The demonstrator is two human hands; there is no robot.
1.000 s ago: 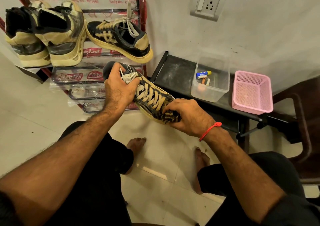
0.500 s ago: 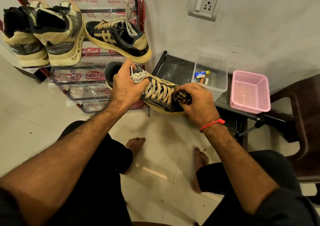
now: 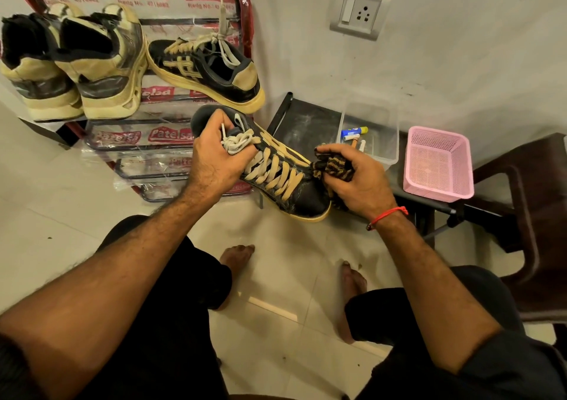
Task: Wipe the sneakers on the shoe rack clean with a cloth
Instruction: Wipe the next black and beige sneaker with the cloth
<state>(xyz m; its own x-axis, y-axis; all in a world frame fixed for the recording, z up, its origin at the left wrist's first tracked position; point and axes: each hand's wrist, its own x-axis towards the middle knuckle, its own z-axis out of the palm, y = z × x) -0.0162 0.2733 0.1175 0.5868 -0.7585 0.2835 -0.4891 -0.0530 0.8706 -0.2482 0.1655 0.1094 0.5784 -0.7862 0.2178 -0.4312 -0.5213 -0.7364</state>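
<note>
A: Where's the shoe?
B: The black leather sneaker with cream laces (image 3: pixel 270 172) is held in the air above the pale tiled floor (image 3: pixel 61 203). Left hand (image 3: pixel 214 154) grips its collar and bunched laces; right hand (image 3: pixel 356 181) has its fingers curled round a striped brown-and-black cloth (image 3: pixel 333 166) against the toe side.
A: And the rest?
B: Three more sneakers on the wire shoe rack (image 3: pixel 242 6): its mate (image 3: pixel 208 71) and two beige ones (image 3: pixel 101 62), beside a black table (image 3: pixel 306 123)
</note>
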